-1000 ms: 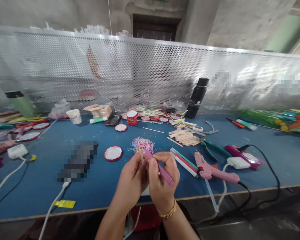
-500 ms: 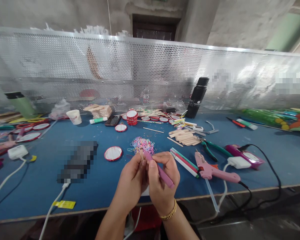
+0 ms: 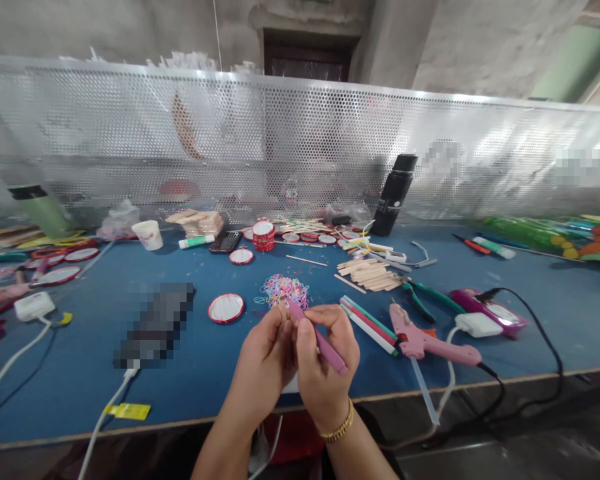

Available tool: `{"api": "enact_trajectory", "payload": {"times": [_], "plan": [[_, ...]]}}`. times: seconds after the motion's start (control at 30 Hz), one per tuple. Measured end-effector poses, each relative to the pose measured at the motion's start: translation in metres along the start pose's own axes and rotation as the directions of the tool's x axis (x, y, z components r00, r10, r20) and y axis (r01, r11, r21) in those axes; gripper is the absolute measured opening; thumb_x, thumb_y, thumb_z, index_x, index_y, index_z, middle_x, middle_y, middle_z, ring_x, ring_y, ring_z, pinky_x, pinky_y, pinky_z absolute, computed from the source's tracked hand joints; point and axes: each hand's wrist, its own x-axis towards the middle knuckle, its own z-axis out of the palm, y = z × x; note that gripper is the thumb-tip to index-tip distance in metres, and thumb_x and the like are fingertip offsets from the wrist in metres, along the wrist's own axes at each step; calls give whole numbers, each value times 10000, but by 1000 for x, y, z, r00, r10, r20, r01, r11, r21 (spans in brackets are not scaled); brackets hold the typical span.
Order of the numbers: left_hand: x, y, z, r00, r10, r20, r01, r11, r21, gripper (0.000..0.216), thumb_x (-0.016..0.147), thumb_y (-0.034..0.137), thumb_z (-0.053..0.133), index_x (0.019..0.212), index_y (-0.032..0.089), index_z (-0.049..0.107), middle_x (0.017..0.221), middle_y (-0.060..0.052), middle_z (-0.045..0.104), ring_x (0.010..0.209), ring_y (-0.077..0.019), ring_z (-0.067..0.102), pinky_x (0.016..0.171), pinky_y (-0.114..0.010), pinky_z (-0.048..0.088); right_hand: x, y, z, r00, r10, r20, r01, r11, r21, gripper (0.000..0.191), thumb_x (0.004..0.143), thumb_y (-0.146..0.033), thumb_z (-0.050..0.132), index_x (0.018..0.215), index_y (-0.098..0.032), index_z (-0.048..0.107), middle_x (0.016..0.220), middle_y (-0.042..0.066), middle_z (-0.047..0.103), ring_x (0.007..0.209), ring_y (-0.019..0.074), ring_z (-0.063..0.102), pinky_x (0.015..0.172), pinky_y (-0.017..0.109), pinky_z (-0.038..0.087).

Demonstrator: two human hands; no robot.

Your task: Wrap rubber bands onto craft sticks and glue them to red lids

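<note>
Close to the table's front edge, my two hands meet. My right hand [image 3: 329,357] is closed around a purple marker [image 3: 330,350], its upper end slanting toward my left hand. My left hand [image 3: 267,357] pinches a small piece of wooden craft stick [image 3: 283,307] right beside the marker's end. Fingers hide most of the stick, and I cannot tell whether the marker touches it. Just beyond my fingertips lies a heap of colourful rubber bands [image 3: 285,290]. A round white disc with a red rim [image 3: 226,308] lies left of it.
Several markers [image 3: 367,327], a pink glue gun [image 3: 420,340] and green-handled pliers [image 3: 420,300] lie to the right. Wooden sticks [image 3: 370,273] are piled behind them. A phone [image 3: 155,327] with a white cable is on the left. A black bottle [image 3: 394,197] stands at the back.
Almost nothing differs. Both hands keep their hold on the marker and the stick, and the view has shifted only very slightly.
</note>
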Motion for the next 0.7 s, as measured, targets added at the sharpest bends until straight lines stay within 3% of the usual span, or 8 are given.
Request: {"api": "enact_trajectory", "payload": {"times": [0.4, 0.57, 0.7], "plan": [[0, 5, 4, 999, -16, 32, 18, 997, -80, 413, 932, 573, 664, 829, 190, 547, 718, 41, 473, 633, -100, 378, 585, -215, 357, -1, -1, -2, 1000, 2, -8, -2, 1000, 2, 84, 948, -143, 570, 935, -223, 589, 836, -5, 636, 787, 166, 633, 781, 369, 517], [-1, 4, 4, 998, -52, 45, 58, 989, -138, 441, 914, 583, 682, 797, 195, 507, 696, 56, 396, 614, -93, 326, 535, -204, 304, 0, -3, -2, 1000, -10, 22, 10, 1000, 27, 109, 936, -121, 561, 913, -225, 580, 830, -18, 630, 756, 150, 625, 801, 378, 506], [-1, 1, 2, 999, -28, 28, 30, 996, -81, 440, 925, 585, 669, 800, 187, 527, 716, 45, 421, 639, -98, 326, 551, -209, 313, 1, -3, -2, 999, -12, 41, 11, 999, 34, 101, 933, -129, 562, 920, -228, 579, 836, -13, 633, 767, 155, 629, 797, 381, 505]]}}
